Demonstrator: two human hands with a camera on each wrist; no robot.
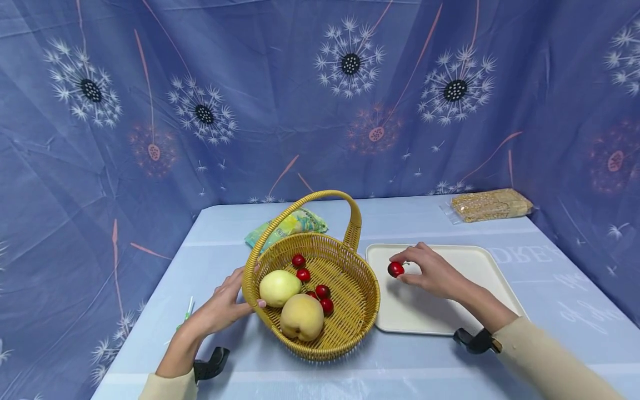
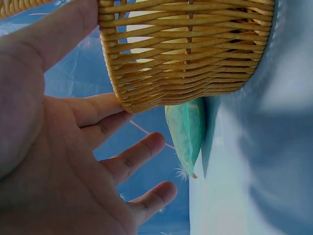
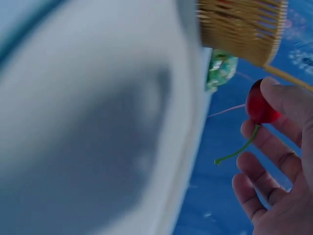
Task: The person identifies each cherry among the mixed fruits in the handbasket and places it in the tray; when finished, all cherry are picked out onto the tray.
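A yellow wicker basket [image 1: 346,297] with an arched handle stands in the middle of the table. Inside it lie a pale yellow-green fruit [image 1: 280,288], a peach [image 1: 302,317] and several red cherries [image 1: 303,275]. My left hand [image 1: 227,303] holds the basket's left rim by the foot of the handle, thumb and forefinger on it; its outer fingers [image 2: 134,159] stretch out free. Over the left part of a cream tray [image 1: 475,266], my right hand [image 1: 432,272] pinches a cherry [image 3: 260,104] between thumb and forefinger. Its green stem [image 3: 239,151] hangs loose.
Behind the basket lies a green patterned packet [image 1: 295,225]. A clear bag of light-brown food [image 1: 492,205] is at the table's back right. Left of my left forearm is a thin green-and-white item [image 1: 189,308]. A blue dandelion-print curtain [image 1: 280,111] hangs around the table.
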